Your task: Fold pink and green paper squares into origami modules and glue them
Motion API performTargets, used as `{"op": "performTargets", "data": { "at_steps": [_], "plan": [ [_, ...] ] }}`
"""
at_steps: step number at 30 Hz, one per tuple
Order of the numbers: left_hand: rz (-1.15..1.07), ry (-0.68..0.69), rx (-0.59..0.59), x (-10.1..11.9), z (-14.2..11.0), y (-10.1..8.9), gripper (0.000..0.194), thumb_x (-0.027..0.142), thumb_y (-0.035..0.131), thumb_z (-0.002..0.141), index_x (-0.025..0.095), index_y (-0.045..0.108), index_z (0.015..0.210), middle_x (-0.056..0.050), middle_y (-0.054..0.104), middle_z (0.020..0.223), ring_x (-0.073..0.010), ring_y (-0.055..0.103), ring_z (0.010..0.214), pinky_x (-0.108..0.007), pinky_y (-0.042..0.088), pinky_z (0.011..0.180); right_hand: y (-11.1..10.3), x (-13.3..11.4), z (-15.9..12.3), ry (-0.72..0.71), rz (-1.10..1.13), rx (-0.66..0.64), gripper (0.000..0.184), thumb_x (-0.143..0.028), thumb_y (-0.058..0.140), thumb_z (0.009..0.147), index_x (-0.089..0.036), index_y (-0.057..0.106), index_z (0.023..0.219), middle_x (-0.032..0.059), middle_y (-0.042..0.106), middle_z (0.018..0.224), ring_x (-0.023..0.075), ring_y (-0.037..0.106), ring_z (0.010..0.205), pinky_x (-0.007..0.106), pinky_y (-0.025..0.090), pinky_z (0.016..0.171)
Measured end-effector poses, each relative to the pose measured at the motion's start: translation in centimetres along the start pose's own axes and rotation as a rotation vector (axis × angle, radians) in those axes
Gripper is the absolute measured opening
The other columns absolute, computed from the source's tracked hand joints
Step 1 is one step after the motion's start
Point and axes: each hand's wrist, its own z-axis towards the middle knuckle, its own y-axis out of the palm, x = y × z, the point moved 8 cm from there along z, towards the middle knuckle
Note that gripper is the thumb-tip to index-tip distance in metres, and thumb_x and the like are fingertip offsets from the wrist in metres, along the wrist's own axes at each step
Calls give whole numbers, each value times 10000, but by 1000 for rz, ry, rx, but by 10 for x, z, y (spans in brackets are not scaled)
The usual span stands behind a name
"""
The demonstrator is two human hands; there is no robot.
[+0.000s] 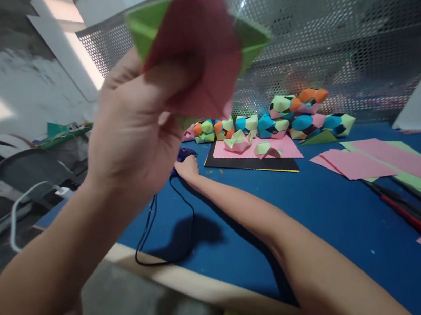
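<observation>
My left hand (131, 116) is raised close to the camera, its thumb and fingers pinching a folded paper piece (216, 58). The paper has a pink curved face and green pointed corners sticking out at both sides. My right hand (188, 168) reaches across the blue table, closed on a dark blue object (185, 153) that is mostly hidden. A thin black cord (192, 209) loops over the table near that hand and past the front edge. Small pink and green folded pieces (237, 142) lie on pink paper right of it.
Several colourful folded-paper balls (283, 122) line the back, before a perforated metal panel (336, 53). A black sheet (250, 165) lies under the pink paper. Pink and green strips (397, 159) and red-handled scissors (416, 218) are at right. A person sits at far left, by a grey chair (30, 176).
</observation>
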Motion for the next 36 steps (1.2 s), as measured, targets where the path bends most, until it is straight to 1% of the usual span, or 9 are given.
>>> {"op": "performTargets", "data": {
  "at_steps": [2, 5, 8, 12, 16, 20, 27, 31, 36],
  "plan": [
    [44, 2, 126, 2, -7, -21, 166, -32, 519, 798, 80, 622, 730, -4, 607, 695, -255, 570, 1118, -360, 480, 942, 4, 4, 5, 45, 2, 44, 666, -455, 650, 773, 5, 461, 1216, 269, 466, 1272, 339, 472, 1170, 448, 405, 951],
    [43, 25, 182, 8, -16, -36, 167, -14, 518, 805, 95, 628, 745, -4, 626, 732, -177, 628, 971, -279, 499, 889, 6, 8, 8, 80, 16, 72, 660, -393, 696, 739, 11, 463, 1206, 280, 463, 1277, 353, 451, 1193, 443, 376, 974],
    [20, 34, 204, 13, -22, -44, 211, -30, 461, 821, 99, 617, 759, 19, 634, 704, -103, 641, 780, -208, 504, 798, 3, 8, 4, 102, 57, 59, 496, -351, 650, 796, -62, 511, 1175, 193, 518, 1234, 293, 510, 1131, 442, 417, 940],
    [-5, 16, 307, 15, -29, -60, 166, -17, 528, 773, 124, 614, 753, 18, 649, 664, -133, 645, 795, -219, 495, 766, -12, 8, -14, 83, 170, 2, 297, -330, 528, 896, -144, 550, 1127, 71, 587, 1105, 178, 598, 933, 373, 518, 791],
    [27, 16, 323, 4, -33, -71, 151, 20, 592, 726, 170, 614, 726, 35, 671, 664, -166, 625, 875, -262, 491, 763, -48, 24, -50, 48, 299, -56, 139, -209, 451, 892, -117, 556, 893, 25, 616, 693, 103, 586, 566, 227, 490, 520],
    [38, -85, 320, -43, -33, -76, 188, 18, 590, 676, 192, 653, 712, 39, 656, 633, -131, 595, 729, -245, 488, 695, -115, 49, -98, -10, 341, -62, 101, -221, 477, 830, -146, 528, 788, -23, 540, 549, 78, 490, 436, 203, 406, 445],
    [-37, -714, 212, -187, -56, -46, 198, 30, 617, 518, 110, 659, 695, -25, 659, 632, -122, 577, 554, -249, 452, 557, -224, 60, -165, -185, -47, 124, 155, -274, 478, 764, -168, 584, 807, -30, 524, 503, 123, 484, 466, 240, 367, 453],
    [-64, -843, 196, -220, -77, -19, 237, 35, 633, 520, 106, 690, 738, -37, 659, 625, -122, 570, 531, -240, 440, 508, -241, 65, -172, -183, -71, 203, 201, -347, 515, 760, -174, 577, 842, -29, 519, 530, 124, 456, 470, 254, 365, 462],
    [-31, -994, 50, -237, -107, 20, 250, 60, 616, 548, 95, 695, 782, -39, 649, 600, -106, 533, 484, -231, 383, 482, -233, 78, -160, -163, 47, 146, 225, -393, 559, 756, -170, 559, 785, -11, 556, 619, 127, 492, 551, 263, 402, 543]
  ]
}}
